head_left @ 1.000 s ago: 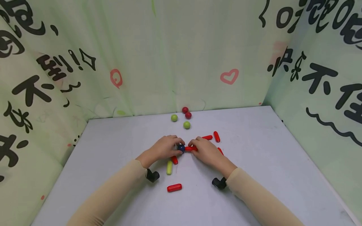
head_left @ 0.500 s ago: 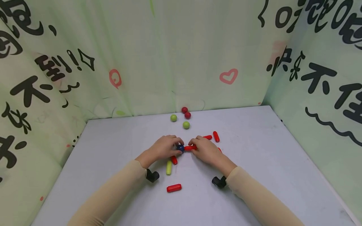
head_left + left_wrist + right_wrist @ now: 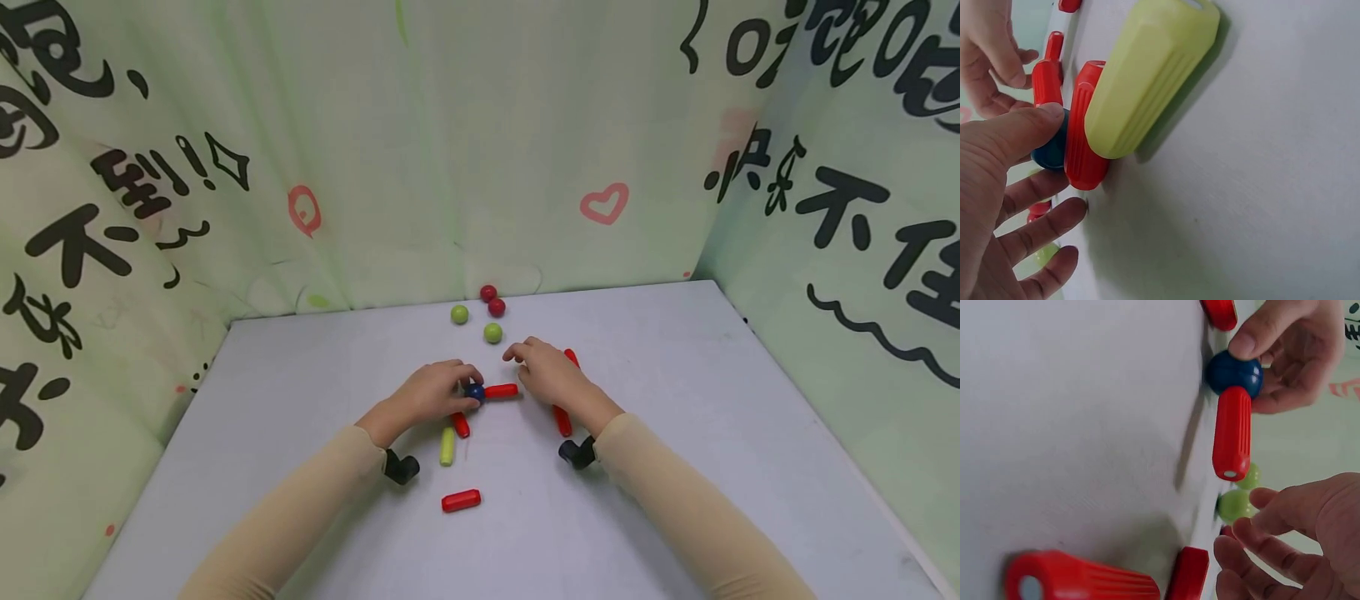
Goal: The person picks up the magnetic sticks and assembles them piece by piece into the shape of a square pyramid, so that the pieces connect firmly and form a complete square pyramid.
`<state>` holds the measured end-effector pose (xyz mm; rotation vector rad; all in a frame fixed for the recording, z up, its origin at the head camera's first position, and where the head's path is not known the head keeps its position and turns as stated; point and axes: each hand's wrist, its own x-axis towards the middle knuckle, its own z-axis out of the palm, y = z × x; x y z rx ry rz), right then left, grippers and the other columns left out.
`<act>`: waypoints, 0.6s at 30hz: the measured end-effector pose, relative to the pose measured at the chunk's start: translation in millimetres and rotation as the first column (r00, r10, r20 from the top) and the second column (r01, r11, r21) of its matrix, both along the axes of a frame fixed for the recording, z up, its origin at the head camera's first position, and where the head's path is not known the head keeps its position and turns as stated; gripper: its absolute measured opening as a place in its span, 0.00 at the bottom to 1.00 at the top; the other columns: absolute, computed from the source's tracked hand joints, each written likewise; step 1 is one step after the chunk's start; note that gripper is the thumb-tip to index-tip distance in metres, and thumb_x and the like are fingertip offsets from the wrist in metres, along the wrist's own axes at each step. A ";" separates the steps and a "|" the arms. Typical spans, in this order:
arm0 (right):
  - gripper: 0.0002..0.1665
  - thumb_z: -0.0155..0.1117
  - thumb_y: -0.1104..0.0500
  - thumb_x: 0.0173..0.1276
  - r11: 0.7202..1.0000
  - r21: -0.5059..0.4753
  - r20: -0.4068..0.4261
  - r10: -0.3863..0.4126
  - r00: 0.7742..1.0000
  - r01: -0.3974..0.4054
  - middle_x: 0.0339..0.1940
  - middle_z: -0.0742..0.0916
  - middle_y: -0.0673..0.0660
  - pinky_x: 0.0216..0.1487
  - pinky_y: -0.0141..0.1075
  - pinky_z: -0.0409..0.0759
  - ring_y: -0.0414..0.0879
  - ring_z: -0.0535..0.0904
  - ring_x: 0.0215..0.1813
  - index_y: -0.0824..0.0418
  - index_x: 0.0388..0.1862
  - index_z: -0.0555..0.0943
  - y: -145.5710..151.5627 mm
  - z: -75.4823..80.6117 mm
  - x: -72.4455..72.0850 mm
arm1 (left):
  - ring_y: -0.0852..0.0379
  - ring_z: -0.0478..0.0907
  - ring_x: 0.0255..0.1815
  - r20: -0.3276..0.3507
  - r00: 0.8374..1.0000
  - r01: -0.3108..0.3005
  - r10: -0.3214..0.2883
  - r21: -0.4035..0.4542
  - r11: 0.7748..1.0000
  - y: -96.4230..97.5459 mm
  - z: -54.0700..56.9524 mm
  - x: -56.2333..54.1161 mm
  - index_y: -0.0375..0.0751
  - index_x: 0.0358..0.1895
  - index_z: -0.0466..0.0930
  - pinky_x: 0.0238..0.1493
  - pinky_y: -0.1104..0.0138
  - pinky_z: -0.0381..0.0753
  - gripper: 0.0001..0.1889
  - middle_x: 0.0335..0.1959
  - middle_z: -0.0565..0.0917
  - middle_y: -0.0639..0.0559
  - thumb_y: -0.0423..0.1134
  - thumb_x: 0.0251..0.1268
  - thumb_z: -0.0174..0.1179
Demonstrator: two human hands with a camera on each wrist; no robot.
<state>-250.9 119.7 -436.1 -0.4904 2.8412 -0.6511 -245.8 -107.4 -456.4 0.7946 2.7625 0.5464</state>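
Note:
My left hand [image 3: 438,390] pinches a blue ball [image 3: 1235,373] between thumb and fingers. A ribbed red rod [image 3: 1233,434] sticks out from the ball toward the right, its free end showing a small silver disc. To the right of that rod, my right hand [image 3: 555,379] is over the table with relaxed, slightly bent fingers and nothing between them. Under its wrist lies another red rod [image 3: 562,421], and one more red rod [image 3: 572,357] shows just beyond the hand. Beside the left hand are a red rod [image 3: 461,425] and a yellow-green rod [image 3: 1154,75].
Two green balls [image 3: 492,333] and two dark red balls [image 3: 497,307] sit near the table's back edge. A single red rod [image 3: 461,500] lies closer to the front. Printed curtains [image 3: 450,167] enclose the white table [image 3: 675,500] at the back and sides.
My right hand has let go of the red rod on the blue ball and moved right and slightly away. The left hand still holds the ball in nearly the same spot.

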 end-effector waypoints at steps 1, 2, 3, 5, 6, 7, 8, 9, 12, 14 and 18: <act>0.22 0.54 0.67 0.75 1.000 0.005 -0.007 0.005 1.000 -0.005 0.61 0.82 0.61 0.63 0.50 0.81 0.55 0.80 0.58 0.57 0.64 0.81 -0.1 -0.2 -3.6 | 0.58 0.78 0.43 0.007 1.000 -0.005 0.005 0.006 1.000 -0.1 0.0 0.3 0.50 0.57 0.83 0.49 0.63 0.81 0.17 0.43 0.83 0.54 0.46 0.67 0.71; 0.23 0.53 0.67 0.75 1.000 0.011 -0.011 0.008 1.000 -0.008 0.63 0.81 0.61 0.64 0.50 0.80 0.56 0.80 0.60 0.57 0.65 0.81 -0.2 -0.4 -7.2 | 0.58 0.78 0.42 0.012 1.000 -0.008 0.008 0.012 1.000 -0.2 0.0 0.5 0.50 0.57 0.83 0.48 0.63 0.81 0.17 0.43 0.83 0.54 0.46 0.67 0.71; 0.25 0.52 0.67 0.75 1.000 0.021 -0.016 0.012 1.000 -0.012 0.65 0.80 0.61 0.65 0.51 0.79 0.56 0.79 0.62 0.56 0.67 0.80 -0.3 -0.7 -10.7 | 0.58 0.78 0.42 0.012 1.000 -0.009 0.009 0.016 1.000 -0.3 -0.1 0.7 0.50 0.57 0.83 0.48 0.64 0.81 0.18 0.43 0.83 0.55 0.46 0.67 0.71; 0.27 0.51 0.67 0.76 0.999 0.039 -0.026 0.022 0.999 -0.021 0.69 0.78 0.62 0.68 0.52 0.77 0.57 0.78 0.66 0.56 0.71 0.77 -1.2 -1.6 -17.6 | 0.58 0.78 0.42 0.012 1.000 -0.007 0.007 0.022 1.000 -1.2 -0.2 0.7 0.50 0.57 0.83 0.48 0.64 0.81 0.17 0.43 0.83 0.55 0.46 0.67 0.71; 0.28 0.51 0.67 0.76 0.998 0.051 -0.029 0.025 0.999 -0.024 0.70 0.77 0.62 0.69 0.53 0.76 0.58 0.77 0.67 0.56 0.73 0.76 -1.9 -1.9 -20.9 | 0.58 0.78 0.42 0.011 1.000 -0.005 0.005 0.023 1.000 -1.7 -0.4 0.6 0.50 0.57 0.83 0.48 0.64 0.81 0.17 0.43 0.83 0.55 0.46 0.67 0.71; 0.29 0.51 0.66 0.77 0.998 0.060 -0.026 0.023 0.999 -0.021 0.72 0.76 0.62 0.69 0.53 0.76 0.58 0.77 0.68 0.56 0.75 0.74 -2.8 -2.2 -23.9 | 0.58 0.78 0.42 0.011 1.000 -0.003 0.002 0.025 1.000 -2.0 -0.6 0.5 0.50 0.57 0.83 0.48 0.64 0.81 0.18 0.44 0.83 0.55 0.46 0.67 0.71; 0.30 0.50 0.66 0.77 0.997 0.070 -0.020 0.018 1.000 -0.017 0.72 0.75 0.62 0.69 0.53 0.76 0.59 0.77 0.68 0.55 0.77 0.72 -3.7 -2.6 -26.7 | 0.58 0.78 0.43 0.011 1.000 -0.001 0.001 0.026 1.000 -2.3 -0.8 0.3 0.50 0.57 0.83 0.48 0.64 0.81 0.18 0.44 0.83 0.55 0.46 0.67 0.71; 0.31 0.50 0.65 0.78 0.997 0.078 -0.014 0.012 1.000 -0.011 0.73 0.75 0.63 0.68 0.53 0.77 0.59 0.77 0.67 0.54 0.78 0.70 -5.0 -2.8 -29.3 | 0.58 0.78 0.43 0.012 1.000 0.000 0.000 0.027 1.000 -2.6 -1.1 0.1 0.50 0.57 0.83 0.48 0.64 0.81 0.18 0.44 0.83 0.55 0.46 0.67 0.71; 0.33 0.51 0.63 0.79 0.995 0.096 0.012 -0.007 1.000 0.006 0.71 0.74 0.65 0.63 0.52 0.80 0.59 0.78 0.60 0.50 0.81 0.66 -9.2 -4.3 -36.1 | 0.59 0.78 0.43 0.016 1.000 0.002 -0.002 0.031 1.000 -3.0 -2.1 -0.3 0.51 0.58 0.83 0.48 0.64 0.81 0.18 0.45 0.83 0.55 0.47 0.67 0.71; 0.33 0.51 0.62 0.80 0.995 0.098 0.024 -0.021 1.000 0.018 0.71 0.73 0.65 0.60 0.51 0.82 0.58 0.78 0.57 0.48 0.81 0.66 -12.1 -5.9 -39.0 | 0.59 0.78 0.43 0.019 1.000 0.001 -0.002 0.033 0.999 -3.0 -2.6 -0.5 0.51 0.58 0.83 0.49 0.64 0.81 0.18 0.45 0.83 0.55 0.47 0.67 0.71; 0.27 0.55 0.61 0.78 0.997 0.056 -0.009 -0.047 0.999 0.048 0.68 0.73 0.66 0.60 0.49 0.82 0.57 0.79 0.54 0.56 0.74 0.69 -16.1 -9.4 -42.9 | 0.58 0.78 0.44 0.024 1.000 0.002 -0.003 0.043 0.999 -3.1 -2.6 -1.0 0.50 0.58 0.83 0.50 0.64 0.81 0.18 0.45 0.83 0.55 0.46 0.68 0.70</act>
